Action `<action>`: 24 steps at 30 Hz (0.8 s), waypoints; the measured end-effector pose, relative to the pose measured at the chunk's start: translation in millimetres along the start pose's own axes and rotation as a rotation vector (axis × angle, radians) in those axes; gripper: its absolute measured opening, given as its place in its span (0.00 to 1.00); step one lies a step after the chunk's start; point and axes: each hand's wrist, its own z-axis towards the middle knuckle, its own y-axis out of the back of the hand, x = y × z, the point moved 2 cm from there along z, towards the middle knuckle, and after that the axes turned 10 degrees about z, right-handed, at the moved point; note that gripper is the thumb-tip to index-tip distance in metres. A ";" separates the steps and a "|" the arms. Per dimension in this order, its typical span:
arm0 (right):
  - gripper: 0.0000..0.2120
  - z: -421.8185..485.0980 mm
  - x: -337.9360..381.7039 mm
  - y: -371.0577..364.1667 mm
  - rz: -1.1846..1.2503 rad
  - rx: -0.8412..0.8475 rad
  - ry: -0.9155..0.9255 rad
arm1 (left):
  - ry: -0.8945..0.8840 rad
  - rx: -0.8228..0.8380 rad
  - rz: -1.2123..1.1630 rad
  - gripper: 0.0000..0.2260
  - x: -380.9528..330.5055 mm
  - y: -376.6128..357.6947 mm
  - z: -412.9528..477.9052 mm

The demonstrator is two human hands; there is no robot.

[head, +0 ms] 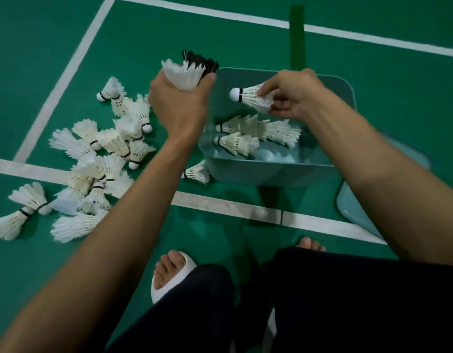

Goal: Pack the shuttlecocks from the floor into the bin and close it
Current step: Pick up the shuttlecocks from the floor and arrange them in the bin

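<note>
A teal bin (276, 171) stands open on the green floor with several white shuttlecocks (248, 135) lying inside. My left hand (179, 105) grips a bunch of shuttlecocks (186, 73), white and dark feathered, just left of the bin's rim. Over the bin my right hand (289, 94) pinches one white shuttlecock (248, 96) by its feathers, cork pointing left. A heap of white shuttlecocks (93, 164) lies on the floor to the left. One more shuttlecock (197, 173) rests against the bin's left wall.
The bin's teal lid (358, 212) lies on the floor to the right, partly hidden by my right forearm. White court lines (228, 206) cross the floor. My feet (169, 271) and dark trouser legs fill the bottom of the view.
</note>
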 end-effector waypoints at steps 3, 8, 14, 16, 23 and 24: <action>0.15 9.4 -19.0 30.4 -0.256 -0.025 -0.070 | -0.080 0.037 0.048 0.16 -7.3 -29.4 -14.6; 0.14 38.5 -53.6 63.2 -0.608 -0.136 -0.088 | -0.247 0.450 0.399 0.13 1.3 -82.6 -29.3; 0.13 56.2 -73.4 72.1 -0.689 -0.186 -0.093 | -0.329 0.691 0.834 0.20 26.4 -107.1 -16.3; 0.13 61.7 -80.2 67.6 -0.627 -0.181 -0.151 | -0.299 0.667 0.829 0.22 32.4 -112.2 -9.4; 0.11 76.0 -87.3 50.3 -0.566 -0.143 -0.159 | -0.303 0.697 0.814 0.13 39.6 -127.4 1.3; 0.10 77.1 -88.8 46.7 -0.563 -0.132 -0.155 | -0.269 0.711 0.794 0.12 41.9 -127.6 3.0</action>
